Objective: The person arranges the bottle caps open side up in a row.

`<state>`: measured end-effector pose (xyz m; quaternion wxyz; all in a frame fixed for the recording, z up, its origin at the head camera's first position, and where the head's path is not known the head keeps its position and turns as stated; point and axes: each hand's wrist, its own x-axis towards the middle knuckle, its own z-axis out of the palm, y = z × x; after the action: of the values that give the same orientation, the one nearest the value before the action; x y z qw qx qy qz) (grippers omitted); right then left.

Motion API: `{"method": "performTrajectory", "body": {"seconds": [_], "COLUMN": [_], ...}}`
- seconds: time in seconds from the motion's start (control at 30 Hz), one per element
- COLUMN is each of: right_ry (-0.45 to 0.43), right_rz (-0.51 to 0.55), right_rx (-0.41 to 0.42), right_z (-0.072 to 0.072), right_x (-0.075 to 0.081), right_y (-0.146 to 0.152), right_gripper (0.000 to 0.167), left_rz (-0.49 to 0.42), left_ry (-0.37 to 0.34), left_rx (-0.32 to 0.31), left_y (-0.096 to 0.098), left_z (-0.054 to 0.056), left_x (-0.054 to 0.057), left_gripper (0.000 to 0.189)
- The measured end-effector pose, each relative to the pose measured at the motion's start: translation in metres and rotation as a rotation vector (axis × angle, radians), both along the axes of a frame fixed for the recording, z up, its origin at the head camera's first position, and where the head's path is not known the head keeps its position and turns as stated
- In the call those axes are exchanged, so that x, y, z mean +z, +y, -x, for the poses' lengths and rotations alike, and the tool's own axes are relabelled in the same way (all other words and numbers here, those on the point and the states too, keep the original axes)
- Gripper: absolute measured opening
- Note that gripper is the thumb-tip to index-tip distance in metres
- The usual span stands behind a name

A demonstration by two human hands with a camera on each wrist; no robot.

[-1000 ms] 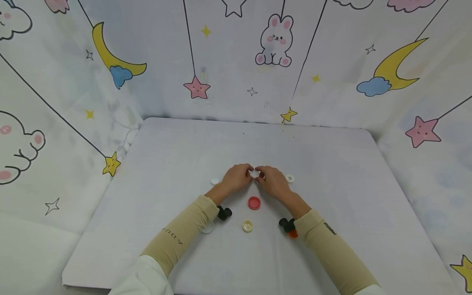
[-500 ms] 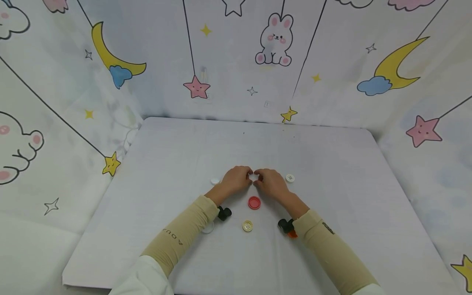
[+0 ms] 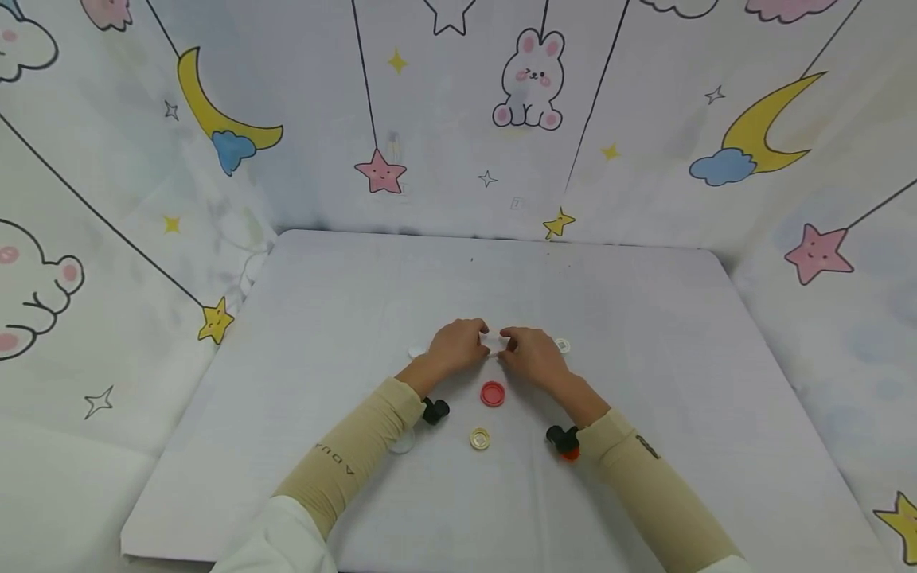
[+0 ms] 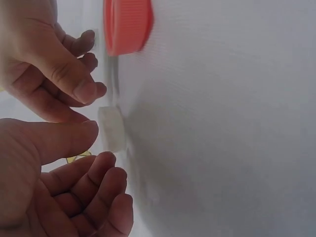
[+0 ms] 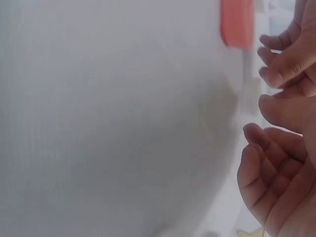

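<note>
My left hand [image 3: 458, 345] and right hand [image 3: 533, 355] face each other at the middle of the table, fingertips a small gap apart. Between them lies a small white cap [image 4: 112, 129], which shows beyond the fingertips in the left wrist view. Both hands have loosely bent fingers, with space between thumb and fingers, and I see nothing pinched in either one. Just nearer than the hands sits a red cap [image 3: 493, 394]. White discs lie beside each hand: a plain one [image 3: 416, 352] left, and one with a square centre [image 3: 563, 346] right.
A gold-coloured round cap [image 3: 480, 438] lies closer to me. A clear ring-like disc [image 3: 403, 442] is partly under the left sleeve, and an orange piece [image 3: 570, 454] is half hidden by the right wrist camera [image 3: 562, 438]. Printed cloth walls surround the white table [image 3: 344, 278].
The fingertips were almost touching around the white cap; now the two hands are slightly farther apart, the right one having shifted a little to the right. The other caps stay put.
</note>
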<state>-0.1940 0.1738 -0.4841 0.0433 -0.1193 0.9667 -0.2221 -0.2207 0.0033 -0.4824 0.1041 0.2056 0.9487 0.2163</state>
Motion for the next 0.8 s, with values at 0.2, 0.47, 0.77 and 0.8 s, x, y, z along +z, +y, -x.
{"method": "performTrajectory", "body": {"seconds": [0.2, 0.47, 0.77, 0.8], "right_ry": [0.028, 0.041, 0.038, 0.038], "right_rz": [-0.010, 0.014, 0.017, 0.016], "right_rx": [-0.019, -0.097, -0.202, -0.209], "right_z": [-0.003, -0.005, -0.010, -0.011], "right_x": [0.011, 0.016, 0.016, 0.015], "right_y": [0.025, 0.059, 0.092, 0.095], "right_gripper": [0.036, 0.036, 0.037, 0.037], "left_rz": [-0.016, -0.016, 0.010, 0.014], "left_ry": [-0.009, -0.014, -0.001, -0.004], "left_rx": [-0.026, -0.068, -0.135, -0.142], "left_y": [0.014, 0.033, 0.072, 0.077], "left_z": [-0.002, 0.001, 0.010, 0.011], "left_x": [0.013, 0.018, 0.015, 0.014], "left_gripper": [0.032, 0.031, 0.032, 0.033]}}
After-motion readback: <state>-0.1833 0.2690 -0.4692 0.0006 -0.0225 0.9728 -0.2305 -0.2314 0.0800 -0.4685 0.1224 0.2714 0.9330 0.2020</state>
